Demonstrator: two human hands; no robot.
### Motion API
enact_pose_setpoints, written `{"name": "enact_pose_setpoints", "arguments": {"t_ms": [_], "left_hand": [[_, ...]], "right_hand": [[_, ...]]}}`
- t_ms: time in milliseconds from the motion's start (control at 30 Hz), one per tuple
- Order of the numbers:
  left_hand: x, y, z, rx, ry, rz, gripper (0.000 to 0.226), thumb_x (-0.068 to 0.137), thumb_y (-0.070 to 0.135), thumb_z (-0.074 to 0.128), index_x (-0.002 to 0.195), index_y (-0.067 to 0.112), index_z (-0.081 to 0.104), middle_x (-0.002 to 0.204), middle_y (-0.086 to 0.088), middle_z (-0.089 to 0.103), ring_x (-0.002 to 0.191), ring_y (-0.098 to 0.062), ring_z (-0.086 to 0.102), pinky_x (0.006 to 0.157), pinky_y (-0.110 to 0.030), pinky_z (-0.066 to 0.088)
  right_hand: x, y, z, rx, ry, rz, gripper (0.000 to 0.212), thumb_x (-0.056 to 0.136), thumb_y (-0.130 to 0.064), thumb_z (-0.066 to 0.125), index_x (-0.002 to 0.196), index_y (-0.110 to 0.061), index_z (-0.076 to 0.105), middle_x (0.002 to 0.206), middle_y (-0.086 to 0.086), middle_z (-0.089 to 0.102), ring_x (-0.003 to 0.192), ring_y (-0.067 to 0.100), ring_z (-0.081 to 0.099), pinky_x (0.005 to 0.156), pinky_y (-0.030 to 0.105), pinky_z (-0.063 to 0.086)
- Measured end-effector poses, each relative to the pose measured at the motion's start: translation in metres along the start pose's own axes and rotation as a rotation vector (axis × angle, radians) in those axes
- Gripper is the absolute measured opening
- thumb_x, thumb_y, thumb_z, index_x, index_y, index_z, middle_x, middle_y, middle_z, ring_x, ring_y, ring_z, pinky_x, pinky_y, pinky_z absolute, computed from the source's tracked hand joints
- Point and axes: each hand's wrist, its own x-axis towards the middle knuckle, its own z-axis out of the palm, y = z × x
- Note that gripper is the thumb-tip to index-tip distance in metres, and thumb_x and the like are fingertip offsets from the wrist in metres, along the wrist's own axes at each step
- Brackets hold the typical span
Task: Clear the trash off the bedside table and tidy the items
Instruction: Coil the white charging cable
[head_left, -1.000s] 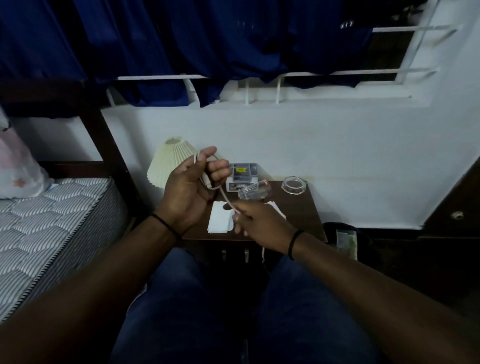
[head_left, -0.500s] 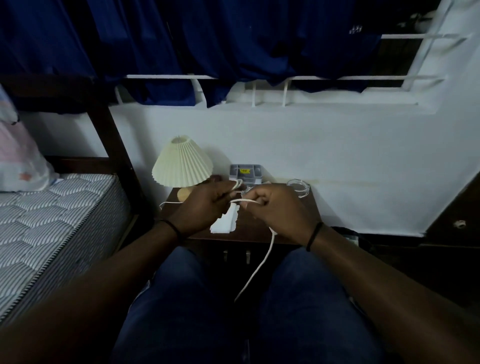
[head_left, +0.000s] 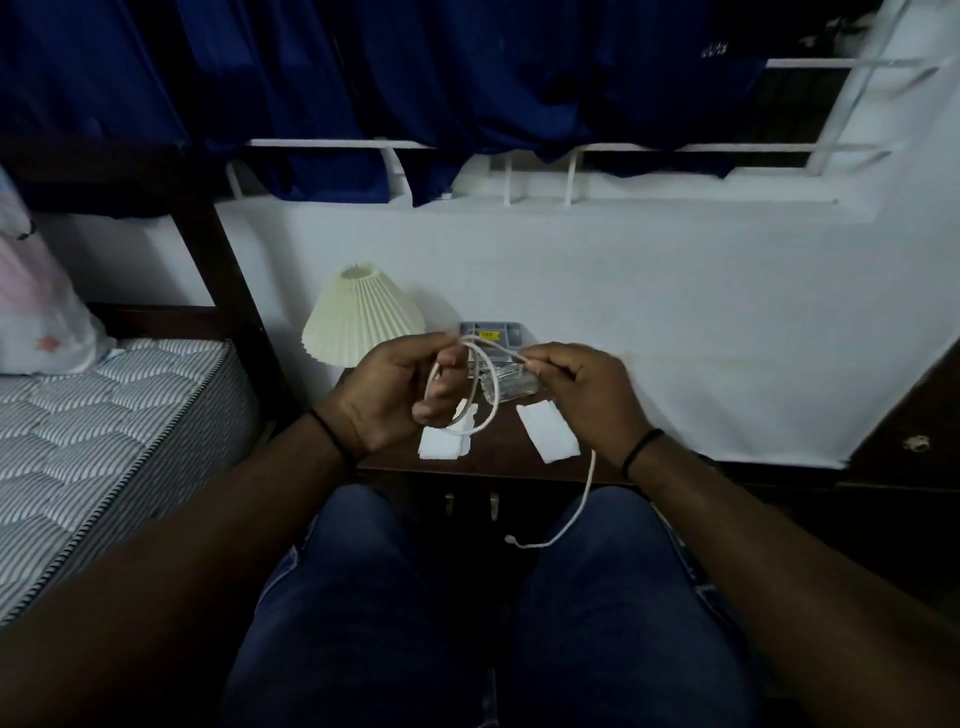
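Left hand (head_left: 400, 395) gripping looped white braided cable (head_left: 480, 384), right hand (head_left: 582, 395) pinching its strand, pleated lampshade (head_left: 361, 314) standing behind, folded tissues (head_left: 548, 439) lying on dark wooden table (head_left: 498, 457)

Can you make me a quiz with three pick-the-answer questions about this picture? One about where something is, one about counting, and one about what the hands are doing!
1. Where does the lamp stand?
A. At the back left corner of the bedside table
B. On the mattress
C. On the window ledge

2. How many white paper pieces lie on the table's front part?
A. None
B. Two
C. Five

3. What is happening with the white cable?
A. It lies flat on the floor
B. It is plugged into the wall
C. Both hands hold it, with a loop at the left hand

Answers:
1. A, the pleated shade sits by the bed post, left of the grey box.
2. B, one piece lies below the left hand and another piece beside the right hand.
3. C, the right hand pinches the cable and its free end hangs over the lap.
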Motion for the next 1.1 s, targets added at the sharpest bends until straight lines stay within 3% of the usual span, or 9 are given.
{"name": "enact_pose_setpoints", "arguments": {"t_ms": [133, 300, 467, 600, 700, 800, 933, 1033, 1100], "left_hand": [[0.001, 0.007, 0.006, -0.045, 0.153, 0.287, 0.032, 0.097, 0.030, 0.041, 0.094, 0.009, 0.066, 0.058, 0.001, 0.057, 0.041, -0.013, 0.048, 0.040, -0.021, 0.034], [0.005, 0.004, -0.006, 0.066, 0.251, 0.466, 0.036, 0.102, 0.018, 0.040, 0.135, 0.007, 0.047, 0.085, -0.008, 0.073, 0.072, -0.019, 0.069, 0.065, -0.026, 0.053], [0.009, -0.009, -0.018, 0.503, 0.469, 0.480, 0.045, 0.104, 0.015, 0.042, 0.149, 0.014, 0.035, 0.091, -0.009, 0.074, 0.087, -0.024, 0.072, 0.080, -0.033, 0.058], [0.012, -0.021, -0.015, 0.694, 0.493, 0.482, 0.040, 0.102, 0.004, 0.044, 0.142, 0.007, 0.042, 0.084, -0.008, 0.070, 0.074, 0.001, 0.067, 0.067, -0.017, 0.054], [0.013, -0.027, -0.006, 0.665, 0.480, 0.459, 0.035, 0.102, 0.002, 0.043, 0.137, 0.008, 0.046, 0.086, -0.014, 0.065, 0.074, 0.003, 0.066, 0.066, -0.011, 0.051], [0.011, -0.026, 0.002, 0.731, 0.494, 0.442, 0.030, 0.102, 0.005, 0.044, 0.130, 0.013, 0.053, 0.087, -0.018, 0.067, 0.074, 0.000, 0.065, 0.067, -0.013, 0.051], [0.004, -0.025, 0.006, 0.962, 0.451, 0.417, 0.039, 0.104, 0.022, 0.042, 0.094, -0.009, 0.065, 0.075, -0.027, 0.059, 0.065, -0.015, 0.053, 0.060, -0.026, 0.045], [-0.003, -0.021, 0.006, 0.932, 0.474, 0.359, 0.057, 0.102, 0.043, 0.037, 0.058, 0.012, 0.056, 0.049, -0.002, 0.047, 0.046, -0.005, 0.044, 0.046, -0.014, 0.037], [-0.005, -0.018, 0.002, 0.924, 0.364, 0.223, 0.063, 0.100, 0.055, 0.034, 0.056, 0.016, 0.056, 0.046, -0.007, 0.039, 0.043, -0.019, 0.039, 0.043, -0.020, 0.036]], "right_hand": [[-0.011, -0.001, 0.010, -0.089, -0.225, 0.030, 0.025, 0.099, -0.012, 0.050, 0.113, -0.011, 0.071, 0.076, -0.004, 0.068, 0.064, -0.009, 0.056, 0.072, 0.027, 0.047], [-0.029, -0.031, 0.033, -0.104, -0.481, -0.010, 0.043, 0.100, -0.021, 0.048, 0.140, -0.036, 0.048, 0.082, -0.008, 0.071, 0.065, -0.011, 0.057, 0.065, 0.009, 0.041], [-0.033, -0.041, 0.035, -0.124, -0.477, -0.022, 0.023, 0.090, -0.025, 0.053, 0.110, -0.030, 0.062, 0.085, -0.012, 0.072, 0.065, -0.011, 0.061, 0.061, 0.012, 0.047], [-0.032, -0.043, 0.030, -0.109, -0.500, 0.049, 0.028, 0.085, -0.032, 0.057, 0.112, -0.033, 0.063, 0.084, -0.013, 0.072, 0.061, 0.001, 0.063, 0.065, 0.036, 0.061], [-0.031, -0.047, 0.030, 0.024, -0.548, 0.100, 0.026, 0.085, -0.022, 0.057, 0.109, -0.029, 0.065, 0.080, -0.011, 0.075, 0.049, 0.003, 0.061, 0.047, 0.027, 0.056], [-0.032, -0.052, 0.029, 0.003, -0.564, 0.053, 0.023, 0.087, -0.017, 0.057, 0.108, -0.021, 0.066, 0.079, -0.011, 0.075, 0.051, -0.002, 0.061, 0.048, 0.020, 0.052], [-0.027, -0.059, 0.022, -0.040, -0.351, -0.046, 0.012, 0.089, -0.018, 0.063, 0.094, -0.023, 0.072, 0.077, -0.010, 0.074, 0.070, 0.000, 0.066, 0.070, 0.027, 0.053], [-0.020, -0.059, 0.010, -0.137, -0.124, -0.114, 0.005, 0.083, -0.030, 0.072, 0.085, -0.025, 0.072, 0.079, -0.012, 0.072, 0.077, 0.002, 0.066, 0.077, 0.032, 0.052], [-0.015, -0.056, 0.001, -0.159, -0.031, -0.174, 0.008, 0.080, -0.030, 0.076, 0.081, -0.024, 0.071, 0.078, -0.010, 0.071, 0.075, 0.004, 0.064, 0.072, 0.032, 0.052]]}}
